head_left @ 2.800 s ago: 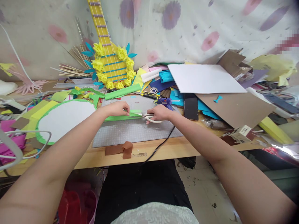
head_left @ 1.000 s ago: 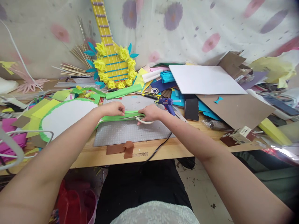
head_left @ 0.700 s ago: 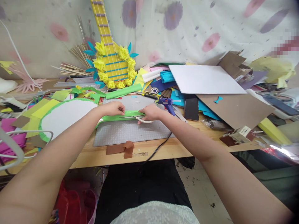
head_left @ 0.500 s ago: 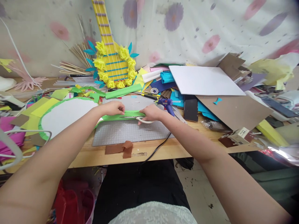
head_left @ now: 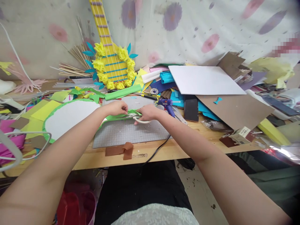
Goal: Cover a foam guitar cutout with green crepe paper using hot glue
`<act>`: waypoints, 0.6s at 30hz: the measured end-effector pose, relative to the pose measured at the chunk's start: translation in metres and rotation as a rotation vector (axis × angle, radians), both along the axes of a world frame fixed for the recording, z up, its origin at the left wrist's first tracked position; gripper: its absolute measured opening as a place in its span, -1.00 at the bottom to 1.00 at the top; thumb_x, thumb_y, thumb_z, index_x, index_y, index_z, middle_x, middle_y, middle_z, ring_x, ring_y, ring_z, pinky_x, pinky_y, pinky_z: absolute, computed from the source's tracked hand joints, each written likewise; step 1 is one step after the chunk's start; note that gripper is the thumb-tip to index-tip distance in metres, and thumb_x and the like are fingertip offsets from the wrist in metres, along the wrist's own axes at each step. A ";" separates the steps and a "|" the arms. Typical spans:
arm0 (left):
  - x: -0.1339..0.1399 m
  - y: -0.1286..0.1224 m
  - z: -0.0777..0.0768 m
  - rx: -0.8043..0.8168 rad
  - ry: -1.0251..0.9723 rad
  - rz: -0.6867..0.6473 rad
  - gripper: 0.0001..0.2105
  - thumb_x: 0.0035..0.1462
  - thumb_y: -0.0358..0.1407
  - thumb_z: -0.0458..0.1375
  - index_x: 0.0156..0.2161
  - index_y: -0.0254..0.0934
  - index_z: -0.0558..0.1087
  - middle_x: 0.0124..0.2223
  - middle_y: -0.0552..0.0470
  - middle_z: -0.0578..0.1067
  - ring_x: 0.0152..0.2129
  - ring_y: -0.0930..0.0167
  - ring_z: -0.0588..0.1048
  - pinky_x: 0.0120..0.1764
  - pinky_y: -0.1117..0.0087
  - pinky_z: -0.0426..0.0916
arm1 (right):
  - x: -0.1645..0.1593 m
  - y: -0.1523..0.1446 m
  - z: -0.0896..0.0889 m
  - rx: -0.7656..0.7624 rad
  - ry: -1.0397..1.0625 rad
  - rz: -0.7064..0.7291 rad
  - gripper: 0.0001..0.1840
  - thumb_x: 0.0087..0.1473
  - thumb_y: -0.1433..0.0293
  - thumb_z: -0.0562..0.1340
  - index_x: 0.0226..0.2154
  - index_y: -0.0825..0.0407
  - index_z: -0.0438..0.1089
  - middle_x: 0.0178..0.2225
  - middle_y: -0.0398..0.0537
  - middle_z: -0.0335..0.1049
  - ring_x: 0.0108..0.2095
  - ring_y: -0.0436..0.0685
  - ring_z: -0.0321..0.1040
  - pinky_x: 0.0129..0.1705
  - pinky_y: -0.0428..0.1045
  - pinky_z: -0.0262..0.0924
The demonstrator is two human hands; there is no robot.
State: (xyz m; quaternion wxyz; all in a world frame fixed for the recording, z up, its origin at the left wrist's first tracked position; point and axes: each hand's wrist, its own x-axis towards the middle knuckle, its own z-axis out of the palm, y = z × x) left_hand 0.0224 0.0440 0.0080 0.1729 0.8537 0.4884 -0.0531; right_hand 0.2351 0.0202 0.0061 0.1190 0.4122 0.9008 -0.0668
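Observation:
A large white board [head_left: 70, 120] edged with green paper lies at the left, partly behind my left forearm. Its green paper edging [head_left: 114, 117] reaches over the grey cutting mat [head_left: 131, 132]. My left hand [head_left: 117, 108] pinches the edging from above, with the fingertips pressed together. In my right hand [head_left: 148, 113] are white-handled scissors [head_left: 142, 120], fingers around the loops and blades lying along the green paper toward the left hand. A purple glue gun [head_left: 166, 104] rests just beyond my right hand.
A yellow paper guitar [head_left: 114, 67] with yellow flowers stands against the patterned curtain. To the right are a black phone [head_left: 191, 108], a white sheet [head_left: 206, 79] and brown cardboard [head_left: 234, 109]. Brown paper strips [head_left: 119, 150] and a black cable [head_left: 157, 150] lie near the table's front edge.
My left hand has shifted slightly right and my right hand slightly left, so they are closer. The scissors have moved left with the right hand, and the white board has slid a little right.

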 end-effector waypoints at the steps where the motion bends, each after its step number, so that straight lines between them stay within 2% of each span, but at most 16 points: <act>1: 0.000 0.000 0.000 -0.001 -0.004 -0.002 -0.73 -0.07 -0.11 0.08 -0.34 -0.23 0.49 -0.29 0.06 0.55 -0.31 0.38 0.45 -0.27 0.46 0.26 | -0.001 0.001 0.000 -0.001 0.002 0.000 -0.16 -0.11 -0.32 0.04 -0.14 0.01 0.47 -0.18 0.14 0.53 -0.19 0.30 0.45 -0.28 -0.01 0.09; 8: 0.000 -0.002 0.001 -0.017 -0.034 0.007 -0.74 -0.07 -0.12 0.07 -0.35 -0.23 0.48 -0.32 0.07 0.54 -0.35 0.40 0.45 -0.28 0.47 0.27 | -0.002 0.003 -0.001 0.037 0.012 0.017 -0.20 -0.06 -0.27 0.07 -0.15 0.04 0.49 -0.20 0.16 0.53 -0.20 0.28 0.45 -0.29 -0.02 0.06; 12: 0.000 -0.008 0.007 0.012 -0.036 0.056 -0.71 -0.06 -0.11 0.06 -0.32 -0.24 0.49 -0.26 0.04 0.55 -0.31 0.38 0.46 -0.27 0.45 0.28 | 0.000 0.002 -0.003 0.047 0.011 0.021 -0.24 -0.03 -0.25 0.09 -0.16 0.05 0.50 -0.22 0.17 0.54 -0.20 0.28 0.45 -0.30 -0.03 0.06; 18: -0.027 -0.011 0.010 -0.060 -0.035 0.060 -0.66 -0.09 -0.01 0.10 -0.35 -0.22 0.51 -0.20 0.02 0.57 -0.23 0.33 0.47 -0.23 0.44 0.31 | 0.004 0.003 -0.003 0.038 0.011 0.017 -0.21 -0.06 -0.27 0.09 -0.14 0.04 0.48 -0.22 0.16 0.54 -0.20 0.30 0.45 -0.32 -0.02 0.05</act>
